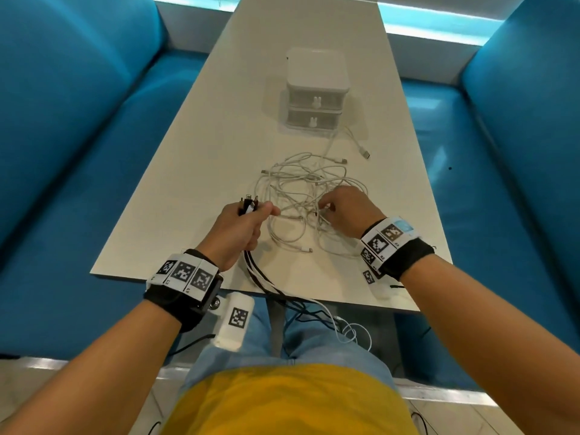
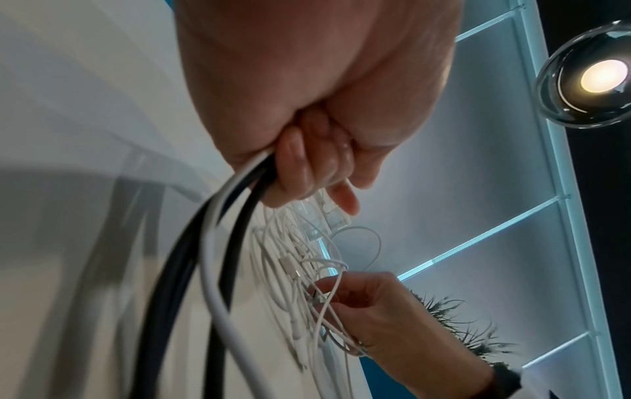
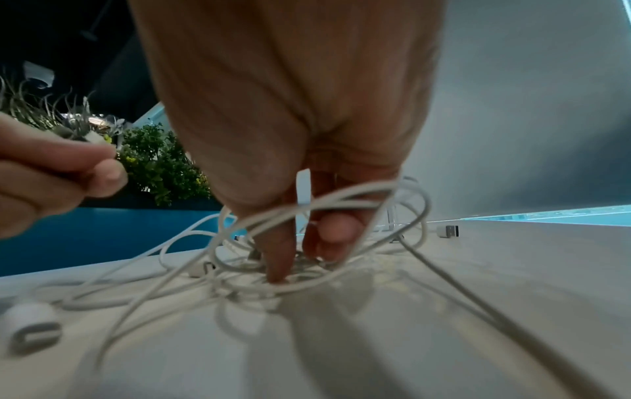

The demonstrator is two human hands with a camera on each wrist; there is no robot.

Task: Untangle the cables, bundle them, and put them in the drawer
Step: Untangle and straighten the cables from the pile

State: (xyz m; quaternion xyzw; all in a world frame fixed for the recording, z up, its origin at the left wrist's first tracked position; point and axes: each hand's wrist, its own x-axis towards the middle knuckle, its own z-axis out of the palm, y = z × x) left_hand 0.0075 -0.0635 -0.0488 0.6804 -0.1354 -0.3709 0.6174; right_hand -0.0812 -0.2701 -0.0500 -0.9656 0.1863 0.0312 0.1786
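Observation:
A tangle of thin white cables (image 1: 301, 183) lies in the middle of the beige table (image 1: 188, 171). My left hand (image 1: 248, 221) grips a bunch of black and white cables (image 2: 218, 243); their plugs (image 1: 248, 203) stick out above the fist, and the rest hangs over the near table edge into my lap. My right hand (image 1: 342, 211) reaches into the tangle (image 3: 239, 270), thumb and forefinger pinching a white cable (image 2: 328, 297), with loops around the fingers (image 3: 280, 256). Farther back stands a small white drawer unit (image 1: 317, 92), both drawers closed.
Blue padded benches (image 1: 78, 152) run along both sides of the table. A loose USB plug (image 1: 365, 153) lies to the right, between the tangle and the drawer unit. White and black cable ends (image 1: 345, 331) dangle below the table by my knees.

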